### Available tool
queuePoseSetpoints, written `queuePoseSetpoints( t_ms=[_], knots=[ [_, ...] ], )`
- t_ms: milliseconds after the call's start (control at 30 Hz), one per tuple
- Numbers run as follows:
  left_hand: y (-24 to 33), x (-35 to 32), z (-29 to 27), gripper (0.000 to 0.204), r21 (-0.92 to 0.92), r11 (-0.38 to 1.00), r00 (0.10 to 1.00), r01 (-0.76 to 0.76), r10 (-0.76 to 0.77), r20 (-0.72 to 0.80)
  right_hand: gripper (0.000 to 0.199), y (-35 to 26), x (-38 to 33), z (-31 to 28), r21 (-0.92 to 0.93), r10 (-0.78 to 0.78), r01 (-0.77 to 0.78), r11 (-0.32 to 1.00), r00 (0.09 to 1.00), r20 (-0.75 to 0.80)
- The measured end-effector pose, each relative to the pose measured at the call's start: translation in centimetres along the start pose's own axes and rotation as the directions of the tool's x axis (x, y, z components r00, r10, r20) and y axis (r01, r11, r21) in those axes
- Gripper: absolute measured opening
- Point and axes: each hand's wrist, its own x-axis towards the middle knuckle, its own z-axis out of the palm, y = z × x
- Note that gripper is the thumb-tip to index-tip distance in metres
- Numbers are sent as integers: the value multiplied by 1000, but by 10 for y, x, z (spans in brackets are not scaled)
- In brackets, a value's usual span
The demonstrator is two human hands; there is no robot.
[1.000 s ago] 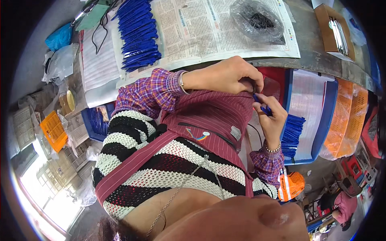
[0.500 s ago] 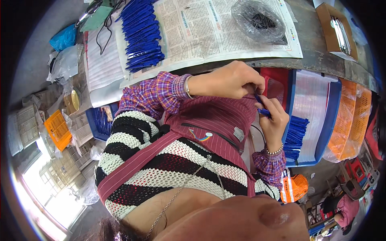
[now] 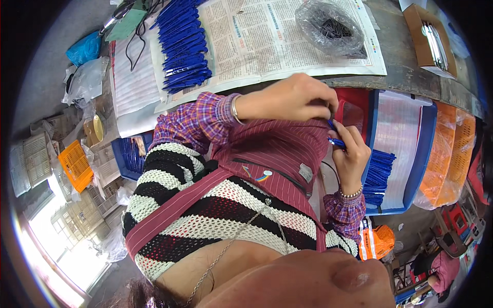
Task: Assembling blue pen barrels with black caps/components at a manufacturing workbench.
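Observation:
In front of my apron, my right hand (image 3: 352, 154) is closed round a blue pen (image 3: 337, 142), whose glossy barrel shows between thumb and fingers. My left hand (image 3: 311, 98) reaches across from the left, its fingers pinched at the upper end of the pen, where a thin dark blue part shows. What lies inside that pinch is mostly hidden by the fingers. Many similar blue pens (image 3: 182, 46) lie in a long stacked row on the bench, beyond my left forearm. More blue pens (image 3: 377, 172) rest in a blue tray (image 3: 411, 192) to the right of my right hand.
Newspaper (image 3: 251, 43) covers the bench, with a clear plastic bag (image 3: 328, 28) of small black parts on it. A cardboard box (image 3: 429, 41) stands at the far right. Below the bench edge sit a red bin (image 3: 354, 97) and an orange crate (image 3: 459, 149). Another person (image 3: 441, 267) is at lower right.
My left hand has shifted slightly and its fingers have curled more at the pen's end. The pen in my right hand has turned a little. The bench things stay put.

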Motion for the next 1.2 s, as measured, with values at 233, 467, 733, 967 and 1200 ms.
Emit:
queuePoseSetpoints(
  t_ms=[233,467,733,967,1200],
  knots=[
    [-11,-6,-5,16,-25,997,994,78,-75,79,42,-4,2,1,58,1,-2,998,1000,19],
    [-7,-4,3,17,-92,991,985,99,-85,151,43,-7,0,-1,115,19,-21,993,1000,15],
    [3,2,-13,15,-81,988,988,130,-122,96,39,12,-4,-2,246,8,15,969,996,-93],
    [5,7,-28,14,-54,993,994,108,-108,9,42,80,-46,-17,17,73,-71,997,958,-276],
    [-12,31,-52,15,460,885,972,-77,169,-163,22,139,-91,-42,-199,323,-385,901,903,-284]
  ],
)
